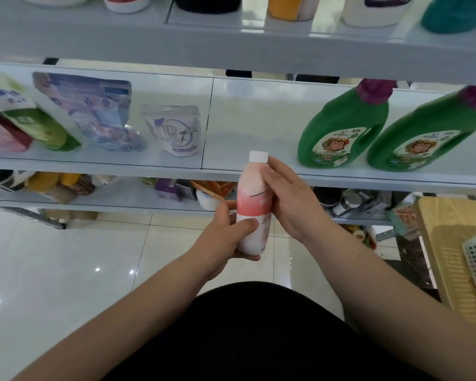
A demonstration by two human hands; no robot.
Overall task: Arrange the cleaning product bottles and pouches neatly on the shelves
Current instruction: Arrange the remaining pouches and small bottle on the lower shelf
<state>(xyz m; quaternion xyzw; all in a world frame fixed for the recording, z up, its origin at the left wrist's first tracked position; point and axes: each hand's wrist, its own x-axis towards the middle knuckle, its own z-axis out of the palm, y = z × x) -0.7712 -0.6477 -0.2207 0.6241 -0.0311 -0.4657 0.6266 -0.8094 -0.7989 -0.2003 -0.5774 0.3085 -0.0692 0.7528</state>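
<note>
Pink bottle (252,207) — between both hands' curled fingers (246,225)

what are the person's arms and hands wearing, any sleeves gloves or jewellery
The left forearm and right forearm are bare, with no sleeves in view. The left hand and right hand wear no gloves, and no watch, ring or bracelet shows. The only clothing visible is a black garment below the arms.

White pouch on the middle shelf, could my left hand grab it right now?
Probably not yet: the left hand holds the pink bottle. Nothing stands before the white pouch, though.
</note>
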